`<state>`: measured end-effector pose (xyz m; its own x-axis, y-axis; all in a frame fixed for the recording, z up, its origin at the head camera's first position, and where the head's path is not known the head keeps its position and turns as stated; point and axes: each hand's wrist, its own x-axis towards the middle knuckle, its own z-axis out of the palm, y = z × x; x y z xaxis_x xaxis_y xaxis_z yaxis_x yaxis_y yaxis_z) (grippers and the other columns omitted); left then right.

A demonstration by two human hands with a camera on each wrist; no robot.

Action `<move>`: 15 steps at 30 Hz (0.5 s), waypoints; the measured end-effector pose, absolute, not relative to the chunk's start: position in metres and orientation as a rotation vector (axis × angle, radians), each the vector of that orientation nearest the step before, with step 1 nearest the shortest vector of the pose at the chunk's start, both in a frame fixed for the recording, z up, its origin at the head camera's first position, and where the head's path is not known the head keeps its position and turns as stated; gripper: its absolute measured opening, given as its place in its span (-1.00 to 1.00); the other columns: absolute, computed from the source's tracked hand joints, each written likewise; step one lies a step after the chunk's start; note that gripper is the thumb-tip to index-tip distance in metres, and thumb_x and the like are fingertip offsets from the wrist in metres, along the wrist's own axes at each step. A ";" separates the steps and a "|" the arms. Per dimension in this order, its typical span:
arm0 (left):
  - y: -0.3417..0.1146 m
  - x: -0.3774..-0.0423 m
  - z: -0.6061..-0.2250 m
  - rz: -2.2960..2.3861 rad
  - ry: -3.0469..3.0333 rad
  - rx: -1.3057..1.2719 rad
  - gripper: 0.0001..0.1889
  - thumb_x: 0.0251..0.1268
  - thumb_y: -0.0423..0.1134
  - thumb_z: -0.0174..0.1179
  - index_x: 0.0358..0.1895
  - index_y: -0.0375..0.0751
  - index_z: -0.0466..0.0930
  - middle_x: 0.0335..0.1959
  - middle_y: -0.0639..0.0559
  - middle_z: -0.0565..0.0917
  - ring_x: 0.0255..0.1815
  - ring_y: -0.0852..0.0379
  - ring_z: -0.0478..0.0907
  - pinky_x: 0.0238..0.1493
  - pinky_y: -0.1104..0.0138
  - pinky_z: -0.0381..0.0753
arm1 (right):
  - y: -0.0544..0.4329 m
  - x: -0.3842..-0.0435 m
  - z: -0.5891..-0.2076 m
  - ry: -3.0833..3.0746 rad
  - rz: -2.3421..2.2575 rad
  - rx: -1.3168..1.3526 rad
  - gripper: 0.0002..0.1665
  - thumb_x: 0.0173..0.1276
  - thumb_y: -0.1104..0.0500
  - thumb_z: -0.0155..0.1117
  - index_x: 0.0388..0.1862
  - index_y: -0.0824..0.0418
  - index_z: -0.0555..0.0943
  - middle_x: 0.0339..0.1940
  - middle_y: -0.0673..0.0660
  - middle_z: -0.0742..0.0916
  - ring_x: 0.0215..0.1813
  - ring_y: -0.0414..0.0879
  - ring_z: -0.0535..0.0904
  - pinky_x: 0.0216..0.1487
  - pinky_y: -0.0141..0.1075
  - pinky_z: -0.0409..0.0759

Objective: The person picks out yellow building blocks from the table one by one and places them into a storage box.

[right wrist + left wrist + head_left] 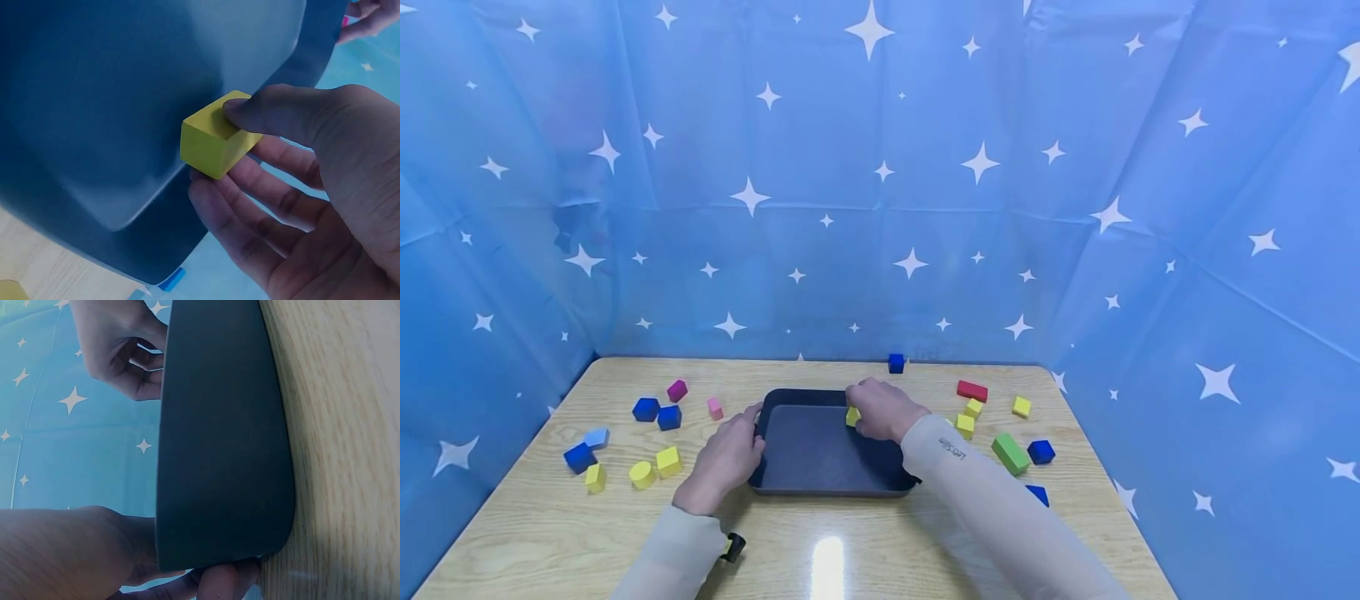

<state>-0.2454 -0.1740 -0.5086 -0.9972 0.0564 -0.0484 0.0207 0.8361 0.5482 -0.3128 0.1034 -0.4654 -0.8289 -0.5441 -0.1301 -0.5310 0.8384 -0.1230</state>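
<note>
A dark rectangular baking tray (820, 454) lies on the table in front of me. My left hand (726, 454) grips its left side, thumb over the rim and fingers along the outer wall; in the left wrist view, fingertips (219, 581) show beyond the tray's corner. Over the tray's far right part, my right hand (883, 408) pinches a yellow block (209, 140) between thumb and fingers. In the right wrist view the block overlaps the tray's wall and floor, its top and two side faces showing.
Left of the tray lie blue blocks (645, 409), yellow blocks (668, 462), a magenta block (677, 391) and a pink block (715, 407). To the right are a red block (972, 391), a green block (1011, 454) and several others. One blue block (896, 363) sits at the table's far edge.
</note>
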 end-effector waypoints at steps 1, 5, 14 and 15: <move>-0.174 -0.245 -0.509 0.876 2.953 0.062 -0.32 0.74 -0.38 0.23 0.80 -0.41 0.33 0.33 -0.42 0.76 -0.16 -0.03 0.71 -0.17 0.07 0.79 | 0.103 -0.313 -0.466 2.853 -0.124 -0.836 -0.58 0.59 0.25 0.59 0.37 0.21 0.80 0.26 0.18 0.89 0.27 0.05 0.86 0.32 -0.10 0.88; -0.174 -0.245 -0.509 0.881 2.950 0.065 -0.32 0.73 -0.38 0.22 0.79 -0.41 0.33 0.32 -0.42 0.77 -0.15 -0.04 0.71 -0.20 0.09 0.77 | 0.103 -0.313 -0.468 2.841 -0.122 -0.836 -0.56 0.58 0.23 0.62 0.38 0.20 0.82 0.27 0.17 0.91 0.28 0.04 0.87 0.31 -0.11 0.89; -0.176 -0.245 -0.509 0.883 2.940 0.078 -0.32 0.73 -0.38 0.20 0.79 -0.42 0.32 0.39 -0.46 0.74 -0.19 -0.03 0.69 -0.29 0.18 0.66 | 0.105 -0.313 -0.467 2.848 -0.109 -0.843 -0.57 0.59 0.16 0.64 0.36 0.17 0.82 0.22 0.14 0.91 0.24 0.00 0.86 0.28 -0.13 0.89; -0.176 -0.245 -0.509 0.882 2.941 0.076 -0.32 0.73 -0.38 0.20 0.80 -0.42 0.32 0.39 -0.46 0.74 -0.19 -0.03 0.69 -0.29 0.18 0.67 | 0.105 -0.313 -0.467 2.850 -0.110 -0.843 -0.57 0.60 0.15 0.64 0.37 0.17 0.82 0.22 0.13 0.91 0.23 0.00 0.86 0.28 -0.13 0.89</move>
